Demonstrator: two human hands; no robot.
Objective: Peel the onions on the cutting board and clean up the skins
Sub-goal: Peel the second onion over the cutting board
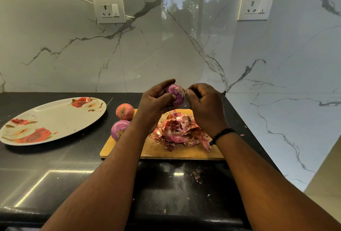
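Onion (pixel 175 94) gripped in left hand (pixel 154 104) above cutting board (pixel 156 150); right hand (pixel 204 107) pinching its skin

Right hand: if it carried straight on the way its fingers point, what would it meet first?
The right hand points left at the onion gripped by the left hand, so it would probably meet that onion first; it already seems to pinch a thin skin there.

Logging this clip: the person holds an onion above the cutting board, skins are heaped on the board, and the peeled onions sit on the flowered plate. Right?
Not quite. The head view shows the flowered plate bare; the two other onions sit at the cutting board's left edge. The rest holds.
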